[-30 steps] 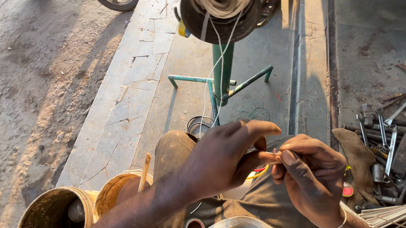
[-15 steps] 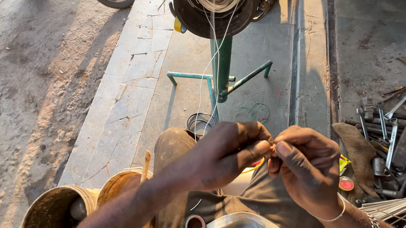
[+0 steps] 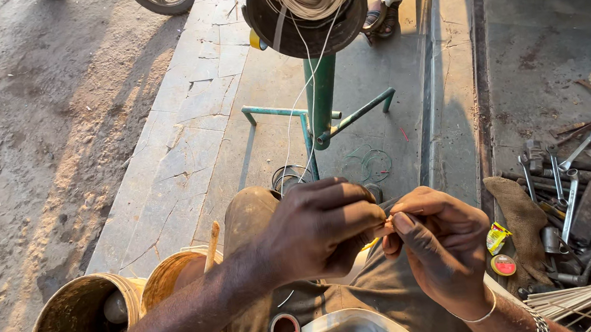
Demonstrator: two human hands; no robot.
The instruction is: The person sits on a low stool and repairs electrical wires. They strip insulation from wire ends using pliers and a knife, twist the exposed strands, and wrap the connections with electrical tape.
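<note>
Pale wire [image 3: 301, 91], 1 strand from spool [image 3: 308, 8]: end pinched between left hand [image 3: 319, 228] and right hand [image 3: 441, 246], tip hidden by fingertips.

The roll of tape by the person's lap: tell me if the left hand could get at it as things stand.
Probably yes. The roll of tape lies uncovered just below the left hand, but its fingers are pinching the thin wire, so they'd have to release first.

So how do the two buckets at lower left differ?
The left bucket shows its whole rim and dark inside, with a round grey lump in it; the right bucket is partly hidden behind the left arm. The right bucket has a stick poking up at its rim; the left has none. Both are round, open-topped and grimy yellowish.
</note>
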